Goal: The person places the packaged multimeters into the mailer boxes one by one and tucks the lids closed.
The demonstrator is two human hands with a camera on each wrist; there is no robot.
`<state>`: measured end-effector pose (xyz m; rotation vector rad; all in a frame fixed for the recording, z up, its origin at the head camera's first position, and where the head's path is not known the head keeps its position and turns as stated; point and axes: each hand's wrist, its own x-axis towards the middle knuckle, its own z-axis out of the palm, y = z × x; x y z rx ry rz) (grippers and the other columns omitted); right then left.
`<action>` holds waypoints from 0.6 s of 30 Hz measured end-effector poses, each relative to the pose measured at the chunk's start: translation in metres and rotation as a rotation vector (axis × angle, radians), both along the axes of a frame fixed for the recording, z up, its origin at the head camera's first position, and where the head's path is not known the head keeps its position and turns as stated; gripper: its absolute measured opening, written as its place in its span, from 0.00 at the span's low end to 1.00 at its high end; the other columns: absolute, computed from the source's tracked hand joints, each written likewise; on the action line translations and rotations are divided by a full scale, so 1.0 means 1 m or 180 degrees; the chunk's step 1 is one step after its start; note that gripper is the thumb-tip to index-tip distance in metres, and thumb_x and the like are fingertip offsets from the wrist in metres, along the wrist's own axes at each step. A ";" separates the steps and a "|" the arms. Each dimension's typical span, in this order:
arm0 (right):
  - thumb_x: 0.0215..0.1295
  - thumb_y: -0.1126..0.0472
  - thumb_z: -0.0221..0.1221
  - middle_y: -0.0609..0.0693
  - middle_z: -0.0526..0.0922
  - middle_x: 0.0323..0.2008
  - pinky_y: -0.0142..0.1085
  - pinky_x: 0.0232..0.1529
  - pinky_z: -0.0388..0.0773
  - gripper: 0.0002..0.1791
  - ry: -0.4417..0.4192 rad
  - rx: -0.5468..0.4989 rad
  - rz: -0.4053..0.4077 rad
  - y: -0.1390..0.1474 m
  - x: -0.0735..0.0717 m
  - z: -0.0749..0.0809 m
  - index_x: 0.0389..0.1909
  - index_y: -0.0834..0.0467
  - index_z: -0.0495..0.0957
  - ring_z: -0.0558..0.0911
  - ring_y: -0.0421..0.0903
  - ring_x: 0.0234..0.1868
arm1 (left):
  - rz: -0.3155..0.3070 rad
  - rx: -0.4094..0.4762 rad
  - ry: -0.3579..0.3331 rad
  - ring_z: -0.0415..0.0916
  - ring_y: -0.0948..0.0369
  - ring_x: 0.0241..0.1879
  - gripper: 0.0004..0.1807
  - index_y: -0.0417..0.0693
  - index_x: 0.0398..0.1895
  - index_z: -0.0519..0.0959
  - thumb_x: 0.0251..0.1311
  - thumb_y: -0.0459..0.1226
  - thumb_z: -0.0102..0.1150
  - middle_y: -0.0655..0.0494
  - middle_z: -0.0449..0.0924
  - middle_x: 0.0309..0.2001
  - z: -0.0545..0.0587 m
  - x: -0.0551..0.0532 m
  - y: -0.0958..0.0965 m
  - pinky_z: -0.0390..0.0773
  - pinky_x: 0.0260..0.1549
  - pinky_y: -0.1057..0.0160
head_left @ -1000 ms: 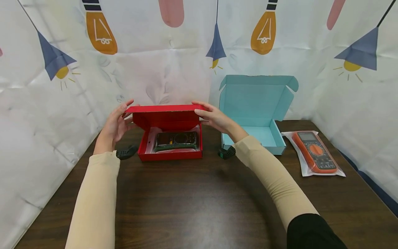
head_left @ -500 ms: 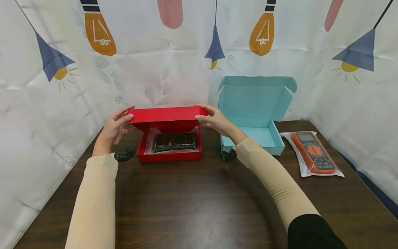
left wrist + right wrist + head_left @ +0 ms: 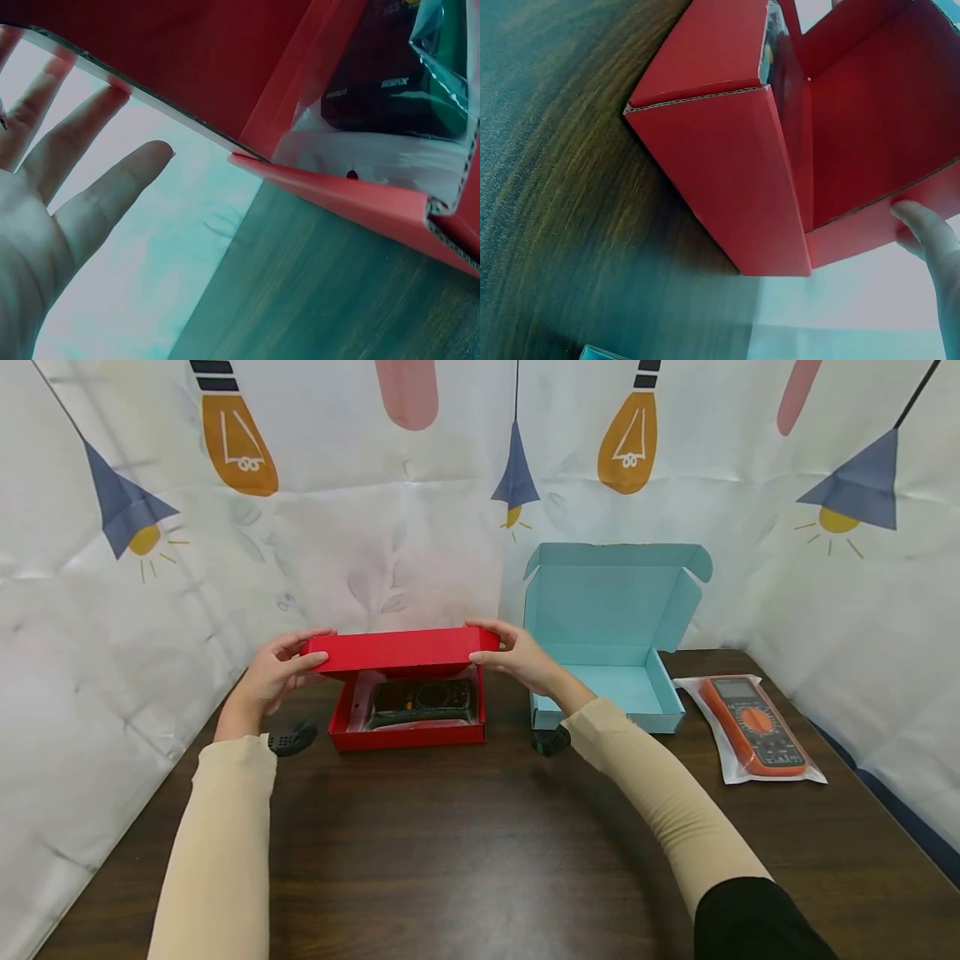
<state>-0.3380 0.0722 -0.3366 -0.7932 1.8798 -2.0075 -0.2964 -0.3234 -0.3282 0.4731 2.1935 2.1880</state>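
A red cardboard box (image 3: 408, 740) stands on the table with its hinged lid (image 3: 397, 650) tilted partway down over it. Inside lies a dark multimeter (image 3: 423, 700) in a clear plastic bag, its back part shaded by the lid. My left hand (image 3: 272, 672) holds the lid's left end, thumb at the front and index finger over the top. In the left wrist view, the other fingers (image 3: 71, 139) spread toward the lid's side flap. At the opposite end, my right hand (image 3: 528, 662) grips the lid, with the thumb near its front corner.
To the right stands a light blue cardboard box (image 3: 663, 689) with its lid raised. Beyond it, near the table's right edge, an orange multimeter (image 3: 753, 727) lies in a clear bag. A printed cloth (image 3: 450, 527) hangs close behind the boxes.
Both hands have tipped the red lid forward and down, so its front flap now faces forward. My left thumb has come onto that flap. Both multimeters and the blue box have stayed put.
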 end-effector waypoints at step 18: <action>0.65 0.68 0.64 0.56 0.70 0.67 0.68 0.62 0.69 0.34 0.0224 0.0157 -0.0202 -0.004 0.008 -0.013 0.73 0.58 0.69 0.71 0.56 0.64 | 0.0018 0.0111 0.0097 0.81 0.62 0.46 0.19 0.52 0.58 0.85 0.71 0.27 0.57 0.56 0.79 0.54 -0.012 0.008 0.000 0.84 0.44 0.67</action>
